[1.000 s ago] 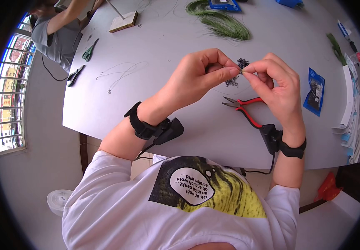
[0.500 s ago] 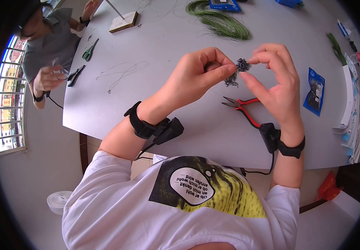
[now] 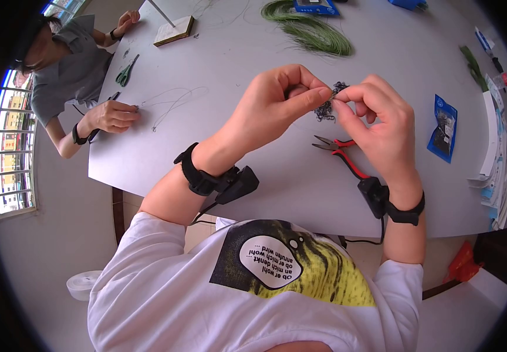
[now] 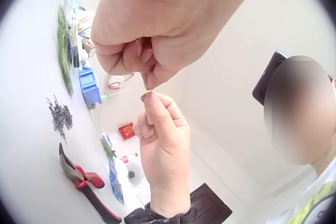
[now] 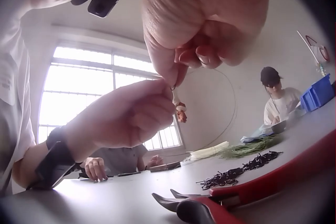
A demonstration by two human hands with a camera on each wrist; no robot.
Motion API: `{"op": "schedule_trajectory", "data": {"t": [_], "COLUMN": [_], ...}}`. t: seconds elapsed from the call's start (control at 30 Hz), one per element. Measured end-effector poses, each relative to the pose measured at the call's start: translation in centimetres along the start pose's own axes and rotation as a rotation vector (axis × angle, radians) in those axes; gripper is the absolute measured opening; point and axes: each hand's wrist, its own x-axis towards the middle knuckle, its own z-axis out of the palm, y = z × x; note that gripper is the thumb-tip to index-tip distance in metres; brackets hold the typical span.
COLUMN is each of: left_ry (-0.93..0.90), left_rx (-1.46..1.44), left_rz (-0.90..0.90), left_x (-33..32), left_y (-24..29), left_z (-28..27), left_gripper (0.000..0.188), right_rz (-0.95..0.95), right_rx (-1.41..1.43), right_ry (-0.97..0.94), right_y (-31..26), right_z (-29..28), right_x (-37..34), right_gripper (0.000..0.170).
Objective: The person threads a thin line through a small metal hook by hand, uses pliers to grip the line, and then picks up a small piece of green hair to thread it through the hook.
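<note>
In the head view my left hand (image 3: 286, 100) and right hand (image 3: 382, 120) meet fingertip to fingertip above the table. A small dark metal loop (image 4: 143, 98) shows at the right thumb and forefinger, which pinch it. My left thumb and forefinger pinch the end of a thin line (image 5: 234, 95), which arcs away behind the hands in the right wrist view. Most of what lies between the fingertips is hidden. Just beyond them sits a pile of small dark metal pieces (image 4: 60, 115). Red-handled pliers (image 3: 350, 158) lie below the right hand, jaws parted.
Green line coils (image 3: 315, 35) lie at the back, and a blue packet (image 3: 443, 129) at the right. Loose looped line (image 3: 174, 102) rests on the left of the table, near green-handled scissors (image 3: 127, 70). Another person (image 3: 71, 58) sits there, beside a wooden block (image 3: 174, 32).
My right fingers spread apart from the left hand half a second ago, then came back to pinch at its fingertips. The other person's raised hand has come down onto the table edge.
</note>
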Motion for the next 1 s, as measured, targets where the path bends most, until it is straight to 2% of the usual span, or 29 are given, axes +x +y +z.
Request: {"op": "schedule_trajectory", "data": {"t": [0.23, 0.47, 0.67, 0.77, 0.83, 0.9, 0.97, 1.0], "left_ry": [-0.019, 0.001, 0.036, 0.075, 0.096, 0.073, 0.082, 0.089], "left_rx": [0.052, 0.063, 0.087, -0.002, -0.074, -0.235, -0.253, -0.274], "left_rz": [-0.044, 0.007, -0.011, -0.06, -0.089, -0.093, -0.094, -0.094], "left_x": [-0.1, 0.0, 0.2, 0.3, 0.3, 0.2, 0.3, 0.4], "left_y": [0.4, -0.2, -0.1, 0.1, 0.2, 0.3, 0.3, 0.3], "left_z": [-0.2, 0.1, 0.2, 0.0, 0.0, 0.0, -0.2, -0.2], "left_gripper": [0.017, 0.019, 0.023, 0.023, 0.023, 0.021, 0.02, 0.019], "right_rz": [-0.028, -0.045, 0.047, 0.03, 0.088, 0.1, 0.145, 0.147], "right_rx": [-0.024, -0.021, -0.01, 0.059, 0.27, 0.336, 0.358, 0.358], "right_ry": [0.017, 0.01, 0.018, -0.071, -0.329, -0.37, -0.49, -0.491], "right_y": [0.1, 0.2, 0.0, -0.6, -1.0, -1.0, -1.1, -1.1], "right_z": [-0.2, -0.2, -0.3, -0.5, 0.6, 2.0, 1.9, 1.5], "right_x": [0.1, 0.1, 0.1, -0.3, -0.9, -1.6, -1.6, -1.4], "right_gripper": [0.011, 0.011, 0.01, 0.011, 0.015, 0.016, 0.018, 0.018]}}
